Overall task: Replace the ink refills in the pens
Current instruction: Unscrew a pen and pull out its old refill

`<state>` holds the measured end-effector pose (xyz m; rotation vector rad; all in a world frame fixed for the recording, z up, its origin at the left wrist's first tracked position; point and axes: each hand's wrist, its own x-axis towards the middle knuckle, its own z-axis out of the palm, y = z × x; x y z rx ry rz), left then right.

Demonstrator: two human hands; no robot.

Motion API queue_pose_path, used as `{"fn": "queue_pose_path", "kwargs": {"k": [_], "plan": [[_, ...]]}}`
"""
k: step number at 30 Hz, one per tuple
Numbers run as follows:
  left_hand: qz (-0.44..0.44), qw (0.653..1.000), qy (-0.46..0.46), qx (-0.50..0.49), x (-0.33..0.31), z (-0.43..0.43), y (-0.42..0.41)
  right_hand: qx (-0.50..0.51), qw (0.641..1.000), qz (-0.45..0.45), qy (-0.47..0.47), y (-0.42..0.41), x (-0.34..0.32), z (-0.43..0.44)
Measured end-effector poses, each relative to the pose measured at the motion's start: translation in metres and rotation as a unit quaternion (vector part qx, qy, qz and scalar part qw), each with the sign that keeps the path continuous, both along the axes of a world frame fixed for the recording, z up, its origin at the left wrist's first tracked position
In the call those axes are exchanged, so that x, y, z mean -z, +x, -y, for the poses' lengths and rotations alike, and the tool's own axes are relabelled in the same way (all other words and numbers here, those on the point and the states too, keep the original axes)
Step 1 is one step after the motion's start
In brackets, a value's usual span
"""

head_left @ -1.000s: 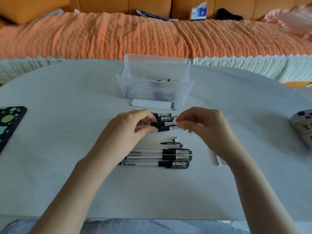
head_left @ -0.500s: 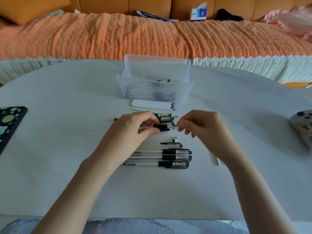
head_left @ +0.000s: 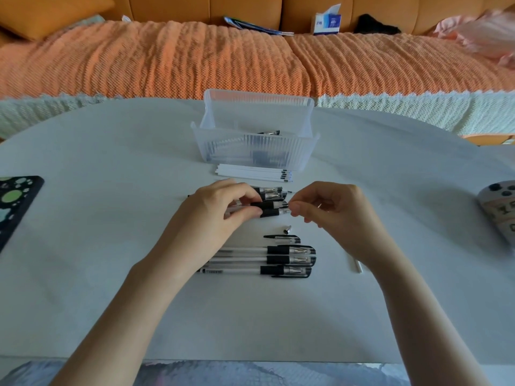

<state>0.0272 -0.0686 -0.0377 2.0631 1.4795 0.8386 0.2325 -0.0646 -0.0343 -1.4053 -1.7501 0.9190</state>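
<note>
**A living room at home**

This is a domestic room, not a workplace. Behind the pale, round-edged counter [head_left: 111, 246] runs an orange upholstered sofa [head_left: 250, 6], its seat draped in a textured orange throw [head_left: 195, 57] with a cream scalloped border. An orange cushion [head_left: 47, 12] sits at the sofa's left end, and a tissue box [head_left: 327, 22], some blue papers [head_left: 250, 25], a dark bundle [head_left: 376, 25] and a pink cloth [head_left: 479, 32] lie along the seat back. On the counter, a clear plastic storage bin [head_left: 256, 151] stands near the far edge, a dark case with green spots [head_left: 14, 201] lies at the left, and a grey game controller [head_left: 498, 207] lies at the right.
</note>
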Motion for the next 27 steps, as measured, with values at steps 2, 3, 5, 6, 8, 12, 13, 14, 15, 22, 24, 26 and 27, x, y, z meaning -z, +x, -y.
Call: {"fn": "queue_pose_path", "kwargs": {"k": [2,3,5,6,8,12,13,14,15,22,24,26,27], "plan": [[-0.008,1.000,0.009,0.010,0.000,0.002,0.002,-0.002,1.000,-0.007,0.000,-0.001,0.000,0.000],[-0.010,1.000,0.014,0.015,0.000,0.004,0.005,-0.003,1.000,-0.009,0.000,-0.001,-0.001,0.000],[-0.011,0.999,0.034,0.020,-0.001,0.007,0.010,-0.009,1.000,-0.015,-0.002,-0.003,-0.002,0.001],[-0.014,0.999,0.045,0.016,-0.001,0.008,0.012,-0.013,1.000,-0.019,-0.003,-0.004,-0.003,0.002],[-0.012,0.998,0.058,0.007,-0.002,0.007,0.012,-0.018,0.999,-0.027,-0.002,-0.006,-0.004,0.003],[-0.017,0.997,0.070,0.005,-0.001,0.006,0.012,-0.029,0.999,-0.027,0.001,-0.009,-0.005,0.006],[-0.021,0.997,0.072,0.003,-0.001,0.006,0.012,-0.030,0.999,-0.028,0.003,-0.010,-0.006,0.006],[-0.022,0.997,0.071,0.002,-0.001,0.007,0.013,-0.032,0.999,-0.029,0.006,-0.010,-0.006,0.007],[-0.020,0.997,0.068,0.004,-0.002,0.008,0.014,-0.035,0.999,-0.029,0.010,-0.009,-0.006,0.007],[0.019,0.999,0.004,0.033,-0.004,0.005,0.011,-0.026,0.998,-0.039,0.049,-0.003,-0.005,0.006],[0.042,0.998,-0.023,0.030,-0.005,0.002,0.005,-0.006,0.998,-0.044,0.053,0.004,-0.007,0.004],[0.054,0.998,-0.033,0.020,-0.005,0.001,0.000,0.009,0.999,-0.005,0.049,0.012,-0.006,0.002],[0.055,0.998,-0.032,0.015,-0.005,0.001,-0.002,0.016,0.999,0.031,0.042,0.016,-0.004,0.000]]}}
